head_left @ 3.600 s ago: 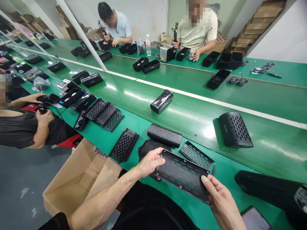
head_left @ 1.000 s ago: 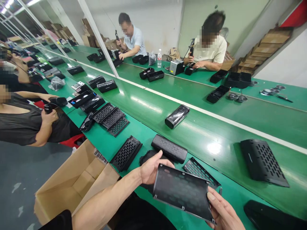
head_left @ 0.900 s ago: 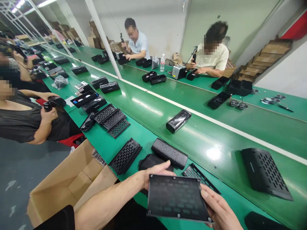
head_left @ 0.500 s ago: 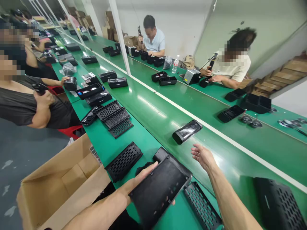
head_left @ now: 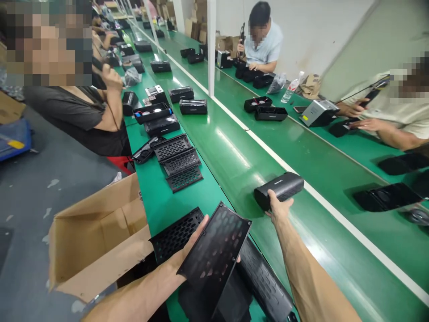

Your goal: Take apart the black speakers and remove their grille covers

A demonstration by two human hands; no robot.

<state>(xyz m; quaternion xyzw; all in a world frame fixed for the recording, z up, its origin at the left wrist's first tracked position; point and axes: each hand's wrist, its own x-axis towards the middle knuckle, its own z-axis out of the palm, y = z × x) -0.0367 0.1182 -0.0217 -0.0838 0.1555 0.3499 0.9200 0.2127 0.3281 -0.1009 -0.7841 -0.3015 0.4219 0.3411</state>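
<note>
In the head view my left hand [head_left: 191, 248] is closed on the edge of a black perforated grille panel [head_left: 219, 250]. Its thumb lies along the near side, and the other fingers are mostly hidden behind it. On the green belt, my right hand [head_left: 280, 208] grips the near side of a black speaker housing [head_left: 280, 187], which has a small pale label. Beneath the held panel, a slotted black housing [head_left: 266, 279] lies along the bench edge. Left of it, a second grille panel [head_left: 179, 232] rests partly behind my left hand.
An open cardboard box [head_left: 100, 237] stands at the left of the bench. Several stacked grille panels [head_left: 177, 161] lie beyond. More black housings [head_left: 193, 106] sit along the belt [head_left: 231, 156]. Co-workers sit on both sides; a white post [head_left: 211, 49] rises at the belt's far stretch.
My right hand has reached the housing on the belt and taken hold of it; the housing is now turned label side up. My left hand still holds the panel, and the view has shifted.
</note>
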